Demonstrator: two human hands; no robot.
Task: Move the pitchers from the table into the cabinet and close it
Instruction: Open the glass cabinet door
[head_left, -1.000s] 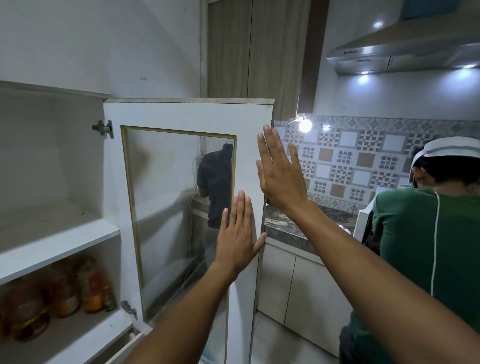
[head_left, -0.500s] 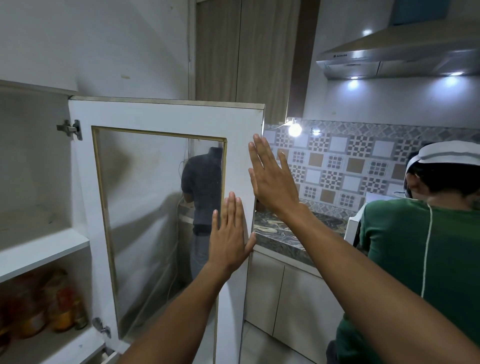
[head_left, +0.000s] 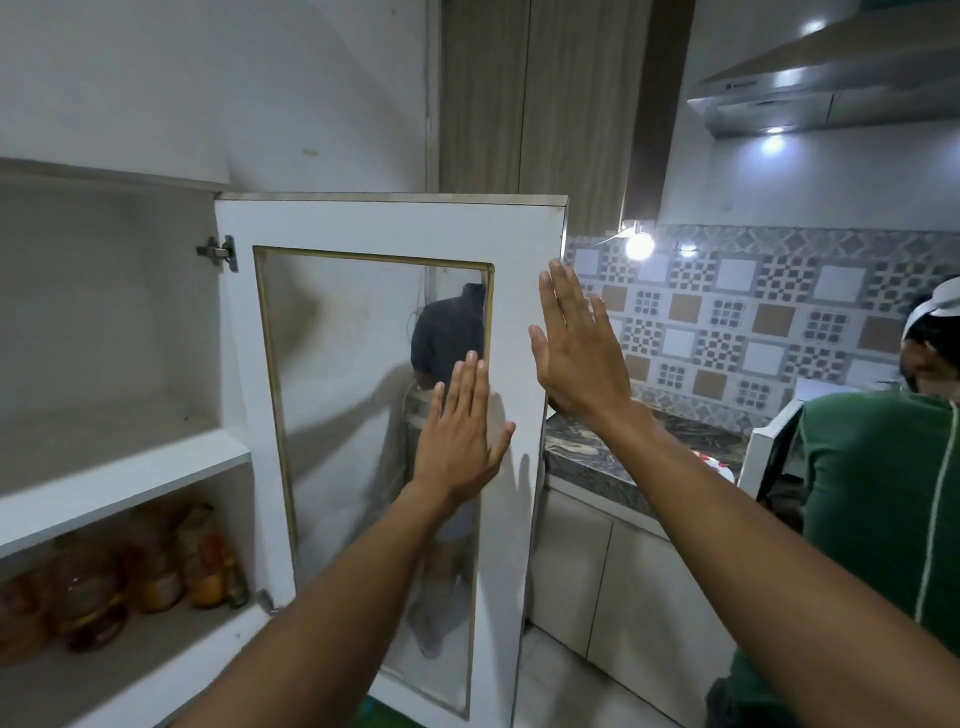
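Note:
The white cabinet (head_left: 119, 467) stands open at the left, with several amber pitchers (head_left: 150, 571) on its lower shelf; its upper shelf holds nothing. The glass-paned door (head_left: 363, 228) hangs ajar on its left hinges. My left hand (head_left: 460, 441) lies flat against the door's outer face near the right frame, fingers up and apart. My right hand (head_left: 579, 353) is open too, palm toward the door's free right edge, touching or just beside it. Neither hand holds anything.
A person in a green shirt (head_left: 883, 519) stands close at the right. A dark marble counter (head_left: 597, 457) with white base cabinets runs behind the door. A range hood (head_left: 831, 88) hangs top right. Another person shows through the glass pane.
The view swung left and then back right, so more of the shelves show again. Both hands have stayed flat and open on the door; the door's angle looks about the same.

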